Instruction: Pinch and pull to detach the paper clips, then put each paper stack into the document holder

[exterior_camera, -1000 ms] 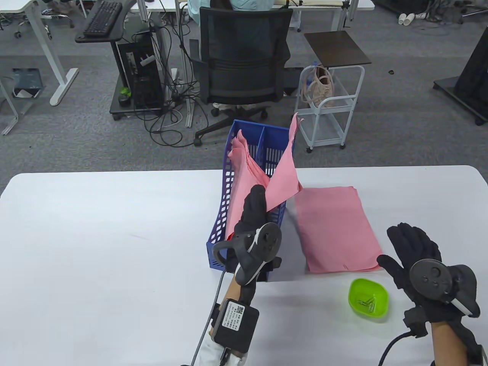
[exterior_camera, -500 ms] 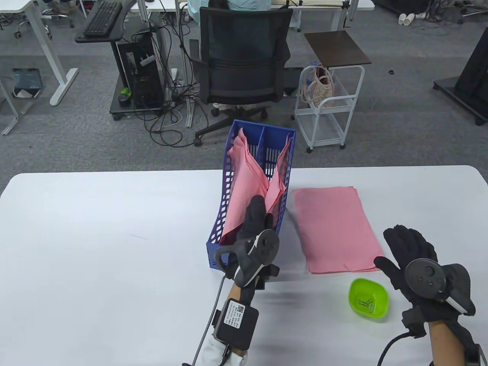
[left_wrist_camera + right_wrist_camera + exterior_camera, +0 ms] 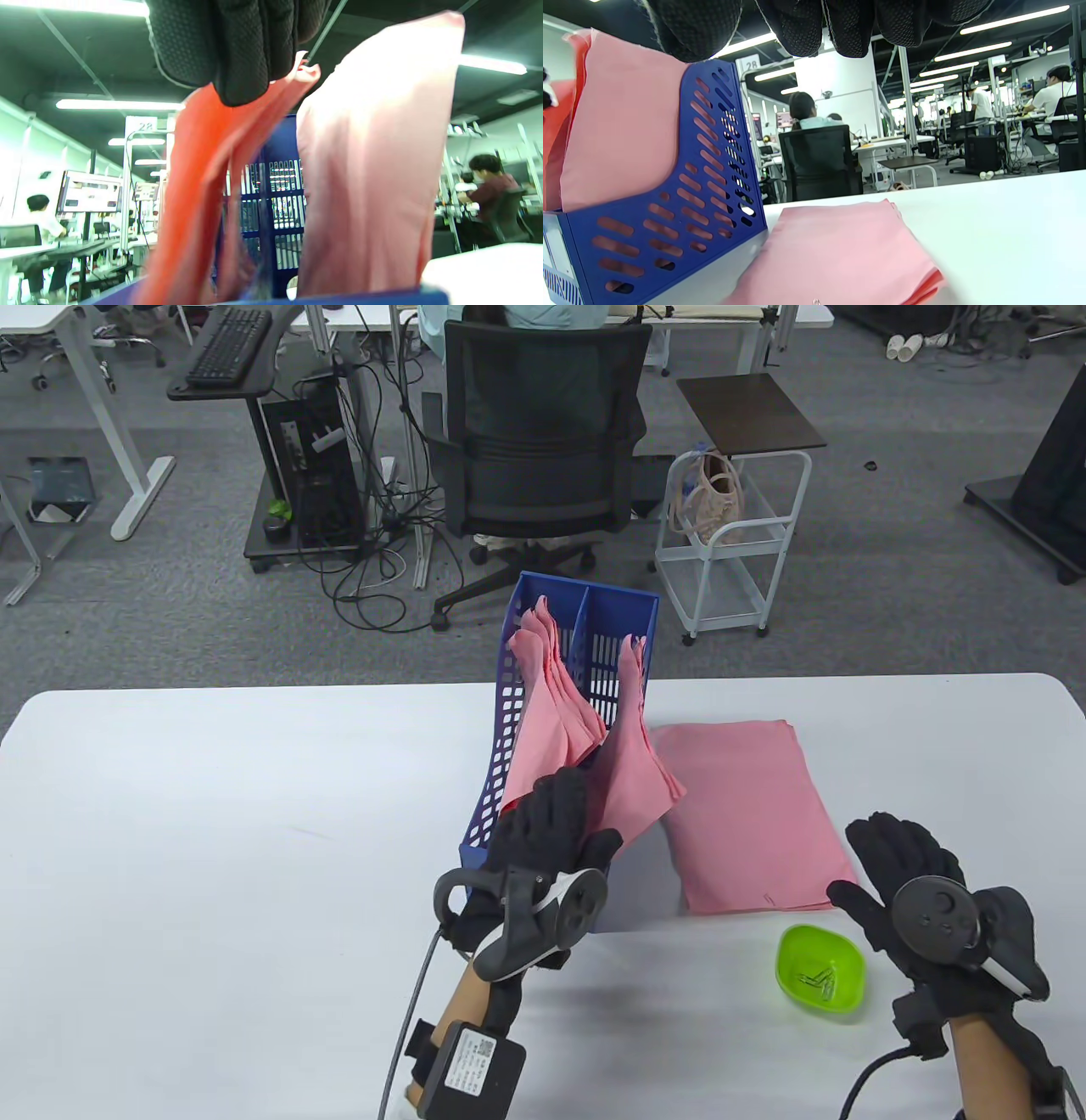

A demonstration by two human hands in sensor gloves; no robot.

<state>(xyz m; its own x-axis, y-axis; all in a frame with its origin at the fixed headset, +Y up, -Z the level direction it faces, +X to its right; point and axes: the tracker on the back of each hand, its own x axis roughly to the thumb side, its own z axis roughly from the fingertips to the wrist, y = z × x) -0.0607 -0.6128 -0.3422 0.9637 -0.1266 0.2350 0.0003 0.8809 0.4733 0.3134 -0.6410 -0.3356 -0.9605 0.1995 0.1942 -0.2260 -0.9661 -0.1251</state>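
The blue document holder (image 3: pixel 507 704) stands mid-table with pink paper in both slots. The stack in the right slot (image 3: pixel 632 763) leans and splays over the holder's right wall. My left hand (image 3: pixel 551 814) is at the holder's near end; its fingers (image 3: pixel 237 51) touch the near top edge of the papers in the left slot (image 3: pixel 543 712), and no grip shows. Another pink stack (image 3: pixel 747 814) lies flat to the right of the holder, a paper clip (image 3: pixel 814 301) on its near edge. My right hand (image 3: pixel 899 857) hovers open by that stack's near right corner.
A green bowl (image 3: pixel 820 969) holding several loose clips sits near the front edge, just left of my right wrist. Beyond the table's far edge are an office chair (image 3: pixel 543 449) and a white cart (image 3: pixel 730 543). People sit at desks in the background.
The stack held up over the right slot has gone down into it and now splays over the wall. My left hand has drawn back toward me. The right hand barely moved.
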